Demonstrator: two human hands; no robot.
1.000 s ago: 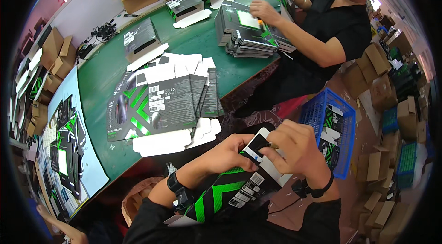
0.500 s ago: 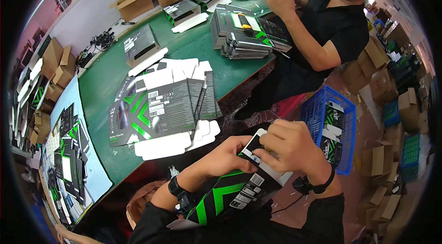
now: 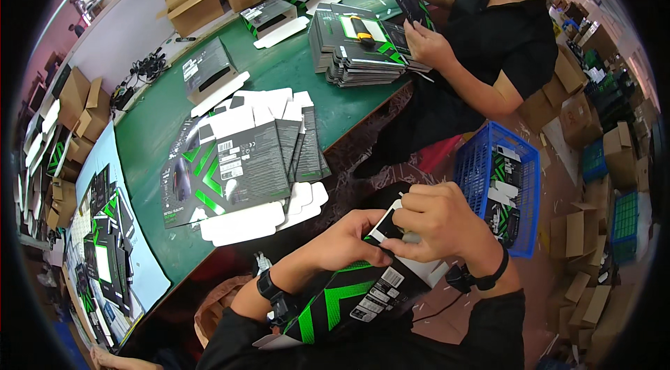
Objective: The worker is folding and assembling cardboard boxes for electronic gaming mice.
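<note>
A black carton with green chevrons [image 3: 335, 304] is tilted in front of my body, white flaps showing at its lower and right ends. My left hand [image 3: 352, 241] grips it near the upper end, thumb laid along the edge. Over that same end, my right hand [image 3: 436, 220] is closed, fingers curled and thumb pressed in near a white patch on the narrow black face. Something small and greyish shows under the right fingers; what it is cannot be made out. Both wrists wear black straps.
Flattened cartons [image 3: 244, 167] lie fanned on the green table [image 3: 279, 91]. Beyond are a carton stack [image 3: 359, 56] with a yellow-black tool on top. A blue crate [image 3: 530, 195] with cartons stands right. A co-worker [image 3: 481, 49] holds a dark package. Brown boxes line the right.
My hands stay at the carton's upper end, with the right fingers shifted slightly. The co-worker's hands have moved, and the dark package between them has tilted. The whole view has shifted a little.
</note>
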